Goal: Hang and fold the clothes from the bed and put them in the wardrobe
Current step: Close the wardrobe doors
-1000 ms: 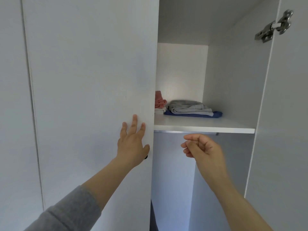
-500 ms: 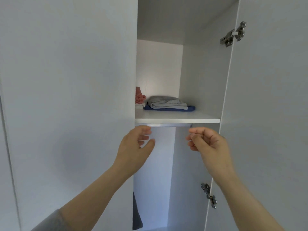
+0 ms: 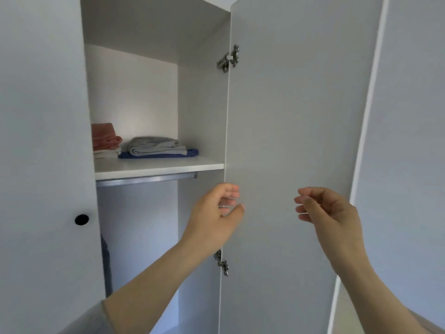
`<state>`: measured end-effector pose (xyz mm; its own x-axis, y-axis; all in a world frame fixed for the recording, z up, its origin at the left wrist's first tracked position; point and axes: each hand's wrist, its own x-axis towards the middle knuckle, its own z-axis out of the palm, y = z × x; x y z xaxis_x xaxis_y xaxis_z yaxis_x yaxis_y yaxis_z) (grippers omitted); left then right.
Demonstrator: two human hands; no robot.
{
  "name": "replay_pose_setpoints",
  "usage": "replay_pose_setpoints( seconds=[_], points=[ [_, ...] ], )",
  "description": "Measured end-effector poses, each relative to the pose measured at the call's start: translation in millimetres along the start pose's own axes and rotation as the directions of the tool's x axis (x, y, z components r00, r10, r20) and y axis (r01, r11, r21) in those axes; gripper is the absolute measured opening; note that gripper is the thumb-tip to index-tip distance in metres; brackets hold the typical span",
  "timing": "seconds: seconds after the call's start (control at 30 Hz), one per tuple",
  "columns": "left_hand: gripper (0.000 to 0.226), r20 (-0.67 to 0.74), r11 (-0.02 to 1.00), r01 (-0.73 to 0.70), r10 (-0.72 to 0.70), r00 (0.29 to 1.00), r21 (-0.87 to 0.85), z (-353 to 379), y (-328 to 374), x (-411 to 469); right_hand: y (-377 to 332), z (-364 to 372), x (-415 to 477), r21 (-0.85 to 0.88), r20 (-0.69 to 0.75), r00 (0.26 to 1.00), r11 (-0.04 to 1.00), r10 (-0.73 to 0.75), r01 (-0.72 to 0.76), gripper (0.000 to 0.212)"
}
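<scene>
Wardrobe [image 3: 134, 92] stands open: left door [image 3: 43, 165] bears a black round knob [image 3: 81, 219], and on the shelf [image 3: 159, 168] lie the folded clothes, a pink stack [image 3: 104, 137] just beside a grey piece [image 3: 156, 145] resting on a blue one [image 3: 191, 153]. My left hand [image 3: 214, 218] is raised at the hinge edge of the right door [image 3: 289, 116], fingers [image 3: 231, 189] half curled, thumb apart, holding nothing. My right hand [image 3: 330, 210] hovers before the door face, its fingers [image 3: 304, 200] curled in against the thumb, nothing visible between them.
</scene>
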<state>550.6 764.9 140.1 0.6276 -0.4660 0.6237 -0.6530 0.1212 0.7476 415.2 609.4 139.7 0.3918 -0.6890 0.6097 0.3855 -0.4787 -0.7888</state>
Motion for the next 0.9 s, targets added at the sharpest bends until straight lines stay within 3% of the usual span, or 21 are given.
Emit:
replay_pose_setpoints(
  seconds=[0.33,0.5,0.9],
  points=[
    [0.024,0.090,0.999,-0.031,0.033,0.995,-0.023,70.0,14.3,-0.1,17.6,-63.3,11.5,-0.175,-0.182,0.983,0.984,-0.010,-0.023,0.014],
    [0.024,0.088,1.000,-0.004,0.006,0.996,-0.015,78.0,12.3,-4.3,18.6,-60.8,16.1,-0.169,-0.046,0.995,0.981,0.094,-0.100,0.007],
    [0.024,0.032,1.000,0.015,-0.015,0.999,0.002,61.4,6.9,-19.2,19.9,-59.5,6.2,-0.127,-0.046,0.997,0.989,0.065,-0.070,0.011]
  ],
)
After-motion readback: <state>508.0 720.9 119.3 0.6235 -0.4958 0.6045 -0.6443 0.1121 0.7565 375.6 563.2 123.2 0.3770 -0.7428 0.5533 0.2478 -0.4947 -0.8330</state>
